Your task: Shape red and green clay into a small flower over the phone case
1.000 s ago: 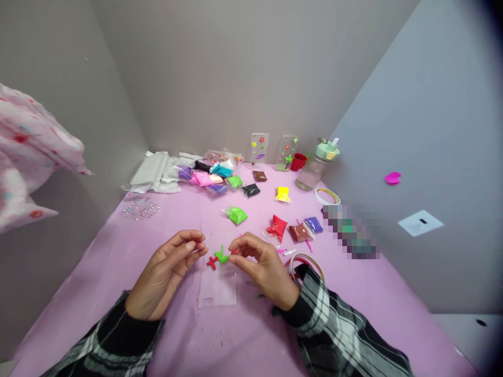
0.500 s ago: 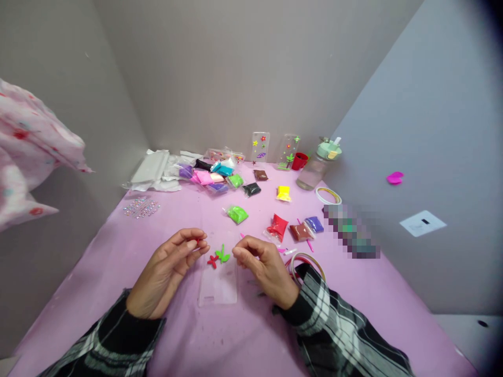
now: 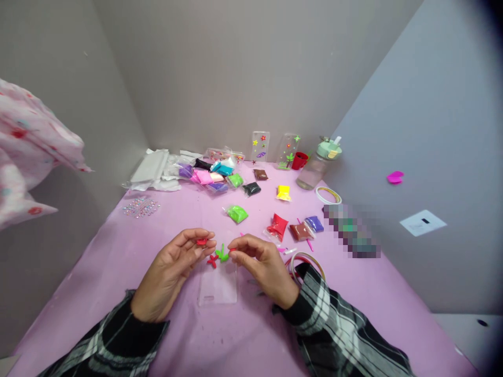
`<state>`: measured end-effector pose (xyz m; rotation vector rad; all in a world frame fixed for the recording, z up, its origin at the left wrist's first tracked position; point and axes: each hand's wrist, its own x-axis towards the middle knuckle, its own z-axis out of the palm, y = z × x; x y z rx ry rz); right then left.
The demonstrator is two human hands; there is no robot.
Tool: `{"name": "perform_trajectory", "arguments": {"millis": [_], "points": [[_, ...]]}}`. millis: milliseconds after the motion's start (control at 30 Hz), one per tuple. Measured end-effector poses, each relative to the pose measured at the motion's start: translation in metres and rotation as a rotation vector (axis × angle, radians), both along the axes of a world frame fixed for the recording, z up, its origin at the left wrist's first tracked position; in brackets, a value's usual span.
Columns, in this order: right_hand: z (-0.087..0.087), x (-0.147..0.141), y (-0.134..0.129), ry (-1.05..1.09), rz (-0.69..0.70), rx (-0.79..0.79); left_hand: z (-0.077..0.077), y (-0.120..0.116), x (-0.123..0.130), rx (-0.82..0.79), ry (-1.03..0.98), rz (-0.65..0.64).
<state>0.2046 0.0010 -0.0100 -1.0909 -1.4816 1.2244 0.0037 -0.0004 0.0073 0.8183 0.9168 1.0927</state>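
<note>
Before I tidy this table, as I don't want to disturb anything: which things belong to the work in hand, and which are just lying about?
Likely in use:
red piece in the left hand
red bit in the right hand
clear case
red shape and green shape on it

Seemingly lying about:
bottle
red cup
gems
white packets

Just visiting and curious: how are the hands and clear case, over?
Left hand holding red piece. Right hand pinching red bit. Clear case flat on table; right hand hides part of its edge.
</note>
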Motion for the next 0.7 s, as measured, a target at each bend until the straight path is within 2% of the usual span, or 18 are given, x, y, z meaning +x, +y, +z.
{"name": "perform_trajectory", "arguments": {"millis": [167, 300, 500, 700], "points": [[0.0057, 0.0005, -0.0014, -0.051, -0.009, 0.004, -0.0007, -0.0001, 0.0003, 0.005, -0.032, -0.003], [0.0037, -0.0001, -0.0004, -0.056, -0.021, 0.041, 0.0006, -0.0007, -0.0007, 0.025, -0.019, 0.005], [-0.0001, -0.0025, -0.0003, -0.009, -0.001, -0.001, -0.0003, -0.0001, -0.0007, 0.033, -0.008, 0.028], [0.0034, -0.0023, -0.0015, 0.012, 0.003, -0.067, -0.0001, 0.0007, -0.0015, 0.007, -0.019, 0.036]]}}
